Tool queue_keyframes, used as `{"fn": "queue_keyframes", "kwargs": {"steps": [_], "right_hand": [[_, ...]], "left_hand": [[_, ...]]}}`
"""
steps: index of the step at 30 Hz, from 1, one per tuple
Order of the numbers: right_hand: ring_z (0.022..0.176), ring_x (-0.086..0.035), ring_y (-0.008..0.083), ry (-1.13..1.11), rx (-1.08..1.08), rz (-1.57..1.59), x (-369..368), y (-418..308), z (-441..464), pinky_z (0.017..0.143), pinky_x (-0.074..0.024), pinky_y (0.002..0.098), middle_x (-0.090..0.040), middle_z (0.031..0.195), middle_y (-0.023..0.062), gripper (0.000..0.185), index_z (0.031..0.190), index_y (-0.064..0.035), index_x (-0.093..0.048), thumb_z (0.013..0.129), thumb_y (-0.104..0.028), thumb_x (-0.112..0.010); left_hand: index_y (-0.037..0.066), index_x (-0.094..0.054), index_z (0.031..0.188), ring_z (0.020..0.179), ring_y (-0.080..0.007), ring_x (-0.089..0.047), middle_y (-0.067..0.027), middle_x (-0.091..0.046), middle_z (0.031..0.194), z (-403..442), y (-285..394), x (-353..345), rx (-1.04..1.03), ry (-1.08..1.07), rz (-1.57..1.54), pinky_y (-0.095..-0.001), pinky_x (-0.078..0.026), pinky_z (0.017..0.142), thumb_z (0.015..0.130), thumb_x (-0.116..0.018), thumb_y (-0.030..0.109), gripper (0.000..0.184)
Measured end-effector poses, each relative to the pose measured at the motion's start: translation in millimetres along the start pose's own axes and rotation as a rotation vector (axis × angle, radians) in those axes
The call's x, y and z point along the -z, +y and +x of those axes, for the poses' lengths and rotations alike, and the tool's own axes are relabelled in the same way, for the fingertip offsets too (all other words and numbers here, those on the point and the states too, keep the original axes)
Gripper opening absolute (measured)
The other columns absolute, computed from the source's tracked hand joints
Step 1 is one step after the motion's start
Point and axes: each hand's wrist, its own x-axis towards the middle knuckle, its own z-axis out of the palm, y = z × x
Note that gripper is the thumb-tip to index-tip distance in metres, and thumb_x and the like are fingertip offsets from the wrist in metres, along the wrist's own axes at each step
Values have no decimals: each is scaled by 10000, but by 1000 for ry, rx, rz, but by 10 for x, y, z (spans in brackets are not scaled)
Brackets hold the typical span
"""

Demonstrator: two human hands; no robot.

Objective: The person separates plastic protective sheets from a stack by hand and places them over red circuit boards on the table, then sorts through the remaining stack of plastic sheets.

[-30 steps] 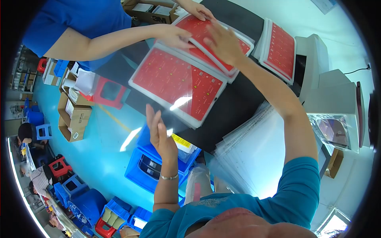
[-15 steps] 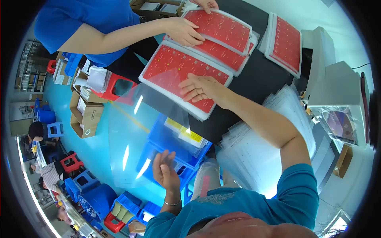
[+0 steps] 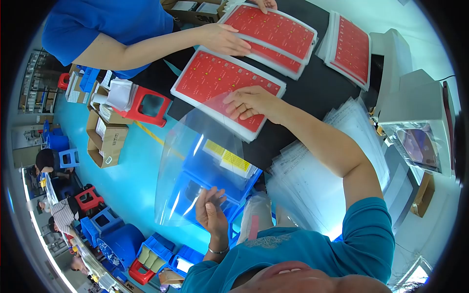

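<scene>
A large clear plastic sheet (image 3: 183, 146) hangs bowed between my hands, shiny with reflections. My right hand (image 3: 251, 104) pinches its upper corner, over the near stack of red printed sheets (image 3: 215, 78). Lower down, my left hand (image 3: 211, 210), with a bracelet at the wrist, has its fingers curled at the sheet's lower corner; the exact contact is hard to see through the film. Beyond the near stack, a co-worker's hands (image 3: 224, 39) rest on a second stack of red printed sheets (image 3: 273, 31).
On the black table (image 3: 312, 97), a third red stack (image 3: 351, 51) lies at the right. A fanned pile of clear sheets (image 3: 327, 180) is beside my right arm, near a grey machine (image 3: 415, 127). Blue bins (image 3: 195, 195) stand below the sheet; a red stool (image 3: 151, 107) is left.
The clear sheet has shifted right and bowed more. My left hand has moved slightly right with it. The co-worker's top red sheet has slid a little to the right.
</scene>
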Motion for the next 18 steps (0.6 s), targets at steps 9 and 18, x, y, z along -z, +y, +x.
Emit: {"fn": "queue_keyframes", "kwargs": {"steps": [9, 18], "right_hand": [[927, -684, 172, 24, -7, -126, 45, 2, 22, 751, -536, 244, -676, 1084, 129, 325, 1202, -32, -615, 997, -254, -496], [913, -689, 169, -5, 18, -170, 58, 46, 45, 709, -526, 220, -669, 1108, 140, 302, 1193, -6, -612, 973, -204, -555]], "left_hand": [[19, -488, 1347, 1000, -292, -663, -186, -624, 1195, -67, 16, -38, 34, -12, 22, -354, -571, 768, 1003, -513, 257, 420], [-3, -444, 1367, 1039, -247, -646, -162, -609, 1239, -114, 4, -9, 38, -70, 5, -318, -565, 812, 1015, -477, 228, 423]]}}
